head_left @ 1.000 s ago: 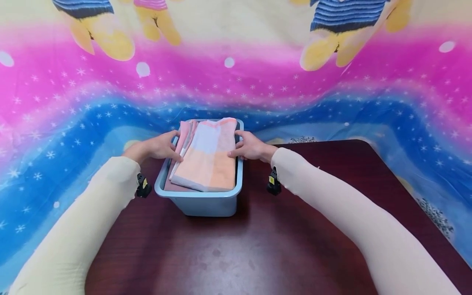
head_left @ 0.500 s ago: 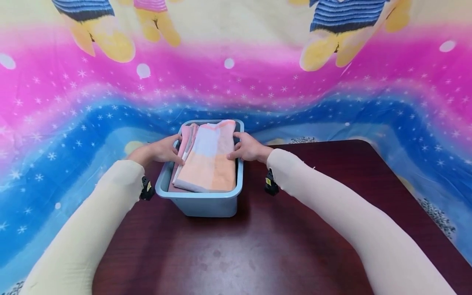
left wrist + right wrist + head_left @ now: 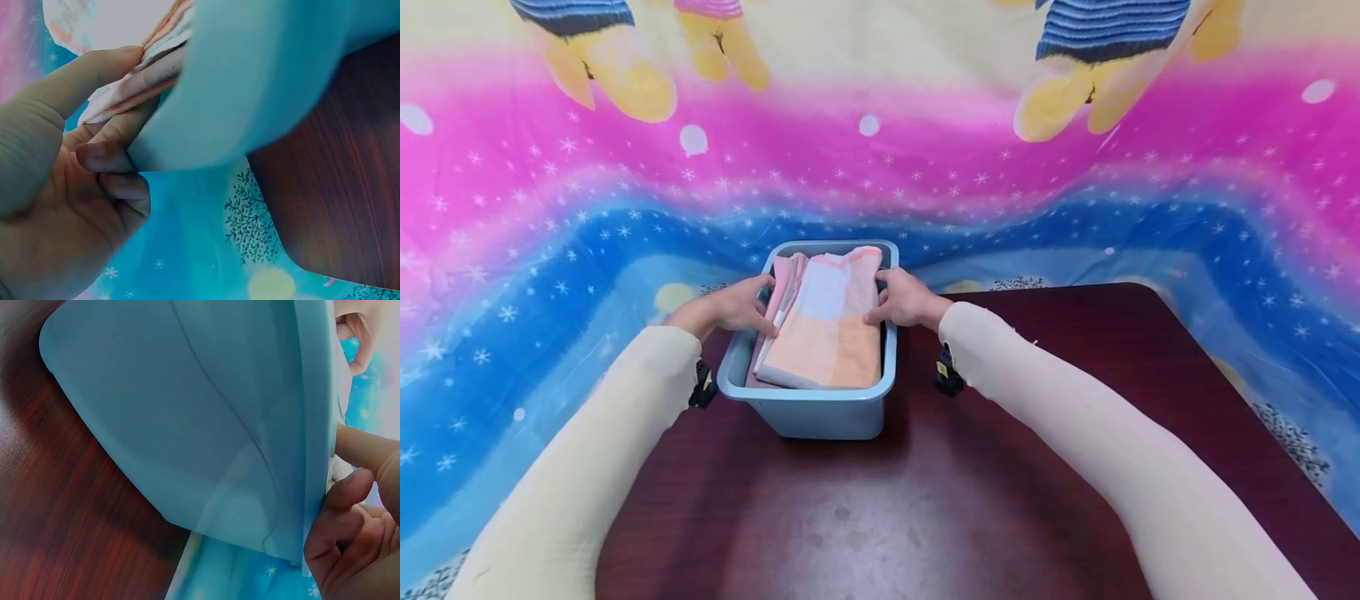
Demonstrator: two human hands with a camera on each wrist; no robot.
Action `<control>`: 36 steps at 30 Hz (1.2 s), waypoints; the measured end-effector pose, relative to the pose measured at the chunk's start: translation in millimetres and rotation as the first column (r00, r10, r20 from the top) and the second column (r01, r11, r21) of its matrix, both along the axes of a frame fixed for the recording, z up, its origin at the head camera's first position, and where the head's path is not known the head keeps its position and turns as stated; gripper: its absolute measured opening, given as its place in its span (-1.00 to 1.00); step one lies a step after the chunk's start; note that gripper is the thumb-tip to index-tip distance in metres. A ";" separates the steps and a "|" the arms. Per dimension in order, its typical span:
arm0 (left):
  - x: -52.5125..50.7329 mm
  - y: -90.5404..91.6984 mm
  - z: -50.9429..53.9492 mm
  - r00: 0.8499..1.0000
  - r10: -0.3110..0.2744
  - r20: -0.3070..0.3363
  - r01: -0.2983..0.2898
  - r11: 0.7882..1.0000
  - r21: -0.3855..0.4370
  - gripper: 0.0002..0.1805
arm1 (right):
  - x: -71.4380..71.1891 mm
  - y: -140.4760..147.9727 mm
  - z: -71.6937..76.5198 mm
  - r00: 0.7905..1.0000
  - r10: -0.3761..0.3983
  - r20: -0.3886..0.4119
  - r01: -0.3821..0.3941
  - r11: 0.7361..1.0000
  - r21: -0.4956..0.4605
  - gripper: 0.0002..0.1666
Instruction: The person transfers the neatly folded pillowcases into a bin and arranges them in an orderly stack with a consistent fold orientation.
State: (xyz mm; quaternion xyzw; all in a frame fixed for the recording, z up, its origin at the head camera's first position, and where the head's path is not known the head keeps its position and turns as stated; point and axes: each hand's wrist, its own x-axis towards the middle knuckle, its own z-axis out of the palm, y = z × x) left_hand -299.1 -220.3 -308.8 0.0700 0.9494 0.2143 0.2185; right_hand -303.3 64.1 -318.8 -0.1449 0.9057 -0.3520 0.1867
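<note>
A light blue plastic tub point(image 3: 827, 418) stands on the table with folded towels in it. The top towel point(image 3: 820, 333) has white, pink and peach blocks; a pink folded towel point(image 3: 781, 273) shows along its left side. At the left rim my left hand point(image 3: 739, 305) pinches the towel edges, thumb above and fingers beneath, as the left wrist view shows the stacked layers point(image 3: 134, 84). Opposite it, my right hand point(image 3: 912, 298) holds the right edge of the top towel, its thumb on the fabric. The rim partly hides the fingers of both hands.
A dark reddish wooden table point(image 3: 1000, 467) lies under the tub, and its right edge runs down toward the front. Close behind hangs a pink and blue patterned curtain point(image 3: 880, 183). A black wrist camera point(image 3: 950, 372) sits on the right sleeve, another point(image 3: 702, 385) on the left.
The top towel has settled slightly lower, its far edge now within the tub's back rim. My left hand has shifted a little right and down; the right has moved only slightly.
</note>
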 end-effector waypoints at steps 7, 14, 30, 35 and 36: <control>1.9 -0.6 -1.6 1.000 0.015 -0.018 -0.015 1.000 0.000 -0.01 | 4.6 -3.5 5.3 1.000 -0.002 -0.021 0.003 0.998 0.061 0.05; 1.9 0.9 -2.3 0.999 0.007 -0.039 -0.008 1.000 -0.022 -0.04 | 4.7 -6.1 5.3 0.999 -0.026 -0.035 0.029 0.996 0.082 0.03; 4.8 4.4 -4.5 0.997 0.001 -0.080 -0.008 0.996 -0.086 -0.01 | 4.8 -9.0 3.6 0.998 -0.029 -0.047 0.034 0.994 0.106 0.00; 5.0 6.0 -4.4 0.996 -0.003 -0.085 -0.005 0.995 -0.097 -0.01 | 4.5 -9.2 3.5 0.998 -0.028 -0.053 0.034 0.992 0.118 -0.01; 5.1 6.0 -4.6 0.996 -0.003 -0.084 -0.005 0.995 -0.098 -0.01 | 4.4 -9.1 3.2 0.998 -0.026 -0.054 0.032 0.992 0.120 -0.02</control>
